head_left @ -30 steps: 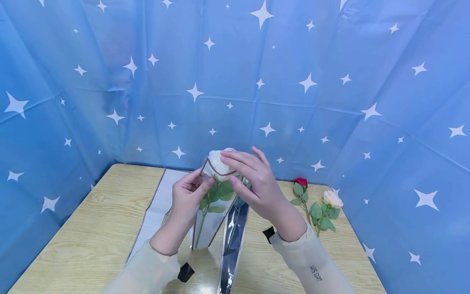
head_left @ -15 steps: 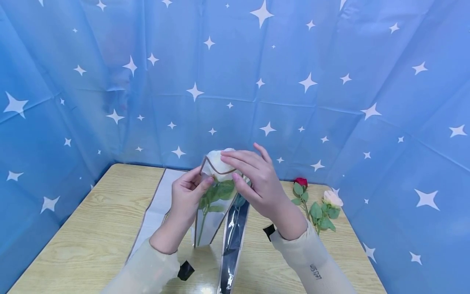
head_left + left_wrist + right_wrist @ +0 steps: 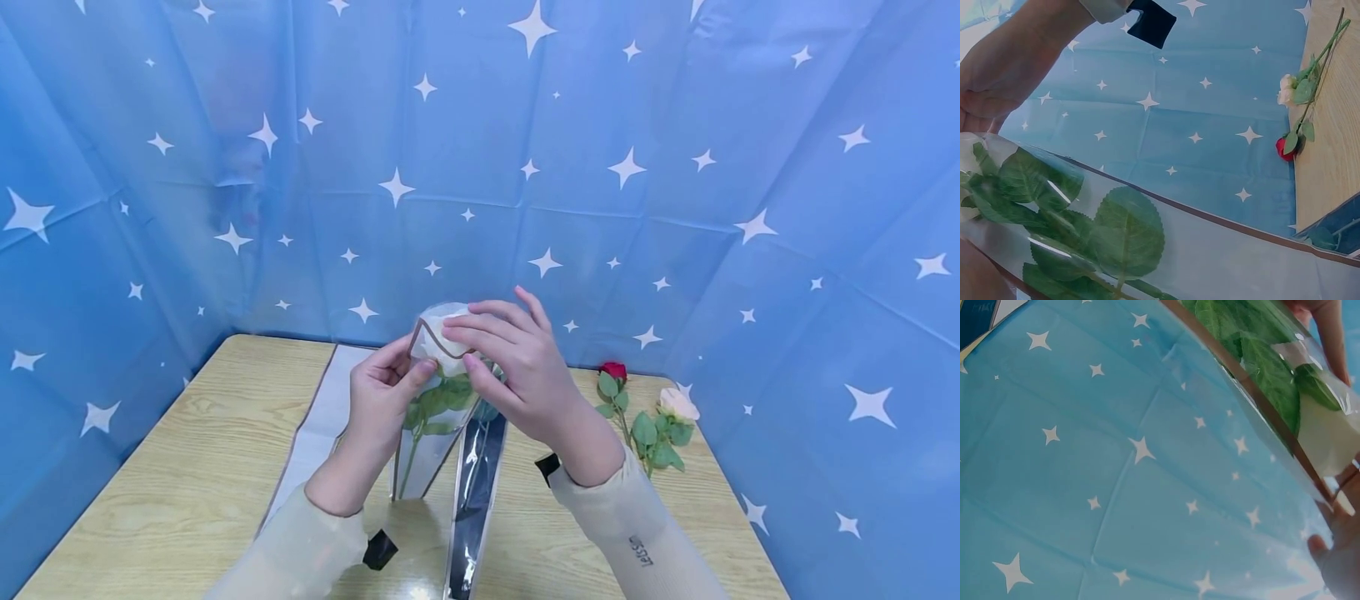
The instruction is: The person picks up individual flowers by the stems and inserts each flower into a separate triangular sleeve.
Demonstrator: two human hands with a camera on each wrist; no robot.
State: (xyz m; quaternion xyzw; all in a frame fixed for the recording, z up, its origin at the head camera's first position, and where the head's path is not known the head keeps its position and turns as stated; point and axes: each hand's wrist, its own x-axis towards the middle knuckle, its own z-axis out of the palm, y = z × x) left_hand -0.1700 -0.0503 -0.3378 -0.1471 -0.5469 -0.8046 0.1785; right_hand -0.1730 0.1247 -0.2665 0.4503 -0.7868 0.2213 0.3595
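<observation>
A white rose (image 3: 452,317) stands inside a clear flower sleeve (image 3: 442,468) with brown edging, held upright over the table. My left hand (image 3: 381,404) pinches the sleeve's upper left edge between thumb and fingers. At the upper right, my right hand (image 3: 525,371) has its fingers extended over the bloom and touches the sleeve's top; its thumb lies near the brown rim. Through the clear film, green leaves (image 3: 1127,232) show large in the left wrist view. The right wrist view catches only part of the right hand (image 3: 1344,550) beside the sleeve.
A long dark sleeve with a clear front (image 3: 474,500) lies on the wooden table (image 3: 187,450). White wrapping sheets (image 3: 322,417) with dark edging lie left. On the right are a red rose (image 3: 613,372) and a pale rose (image 3: 678,405). A starry blue curtain (image 3: 480,167) hangs behind.
My right hand has shifted slightly left, its fingers lying further over the bloom. The sleeve's lower end has risen a little. The left hand keeps its pinch.
</observation>
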